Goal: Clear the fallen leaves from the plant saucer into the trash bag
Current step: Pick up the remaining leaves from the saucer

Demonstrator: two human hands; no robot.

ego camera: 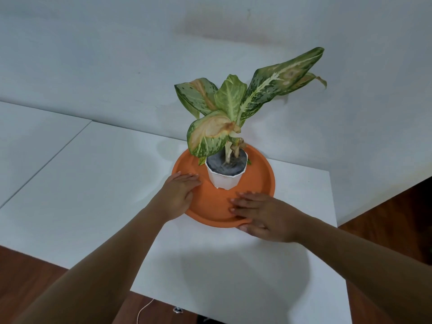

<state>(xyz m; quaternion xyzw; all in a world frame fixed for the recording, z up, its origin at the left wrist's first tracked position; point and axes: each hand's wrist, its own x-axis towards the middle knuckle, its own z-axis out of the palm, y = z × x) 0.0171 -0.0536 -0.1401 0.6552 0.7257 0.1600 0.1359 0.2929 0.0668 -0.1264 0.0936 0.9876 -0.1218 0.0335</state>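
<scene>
A round orange saucer [261,181] sits on a white table [93,195] and carries a small white pot [224,180] with a speckled green plant [233,99], some leaves browned. Small green leaf bits [201,160] peek out behind the pot on the saucer. My left hand [180,195] rests flat on the saucer's left rim, fingers extended. On the near right rim lies my right hand [259,216], fingers spread inside the saucer and thumb under its edge. No trash bag is in view.
The table's right edge [333,206] runs close to the saucer, with dark wooden floor [397,211] beyond it. A second white tabletop [35,136] adjoins at the left. A white wall stands behind. A thin white cable [145,309] hangs below the near edge.
</scene>
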